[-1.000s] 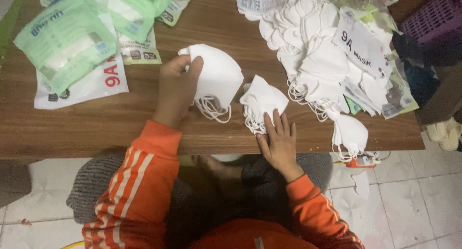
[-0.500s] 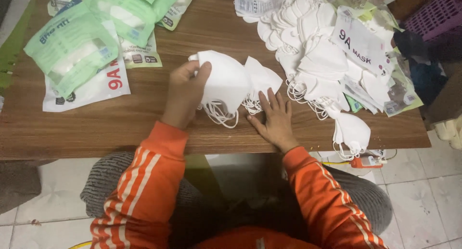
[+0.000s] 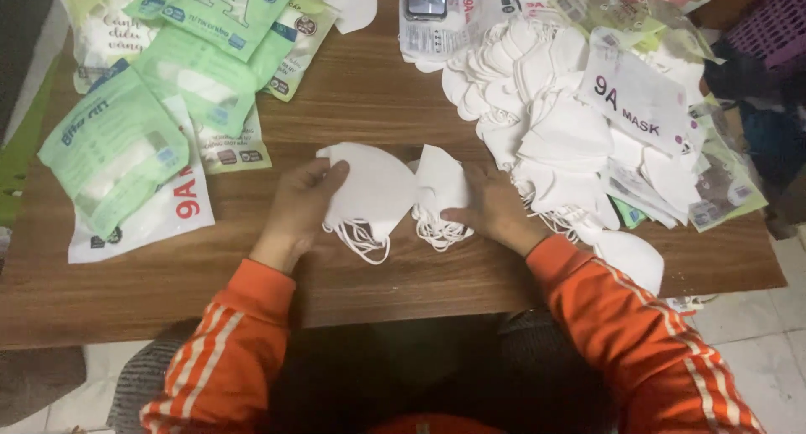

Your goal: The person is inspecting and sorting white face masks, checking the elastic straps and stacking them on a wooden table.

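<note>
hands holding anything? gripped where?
Left hand pinches a white folded face mask at its left edge. Right hand rests on a smaller white mask stack, right side.

Your arms wear long orange sleeves (image 3: 227, 350), each with white stripes running lengthwise from cuff toward shoulder. Both hands, left (image 3: 300, 209) and right (image 3: 495, 209), are bare beyond plain orange cuffs, ungloved, above the desk (image 3: 369, 107).
</note>
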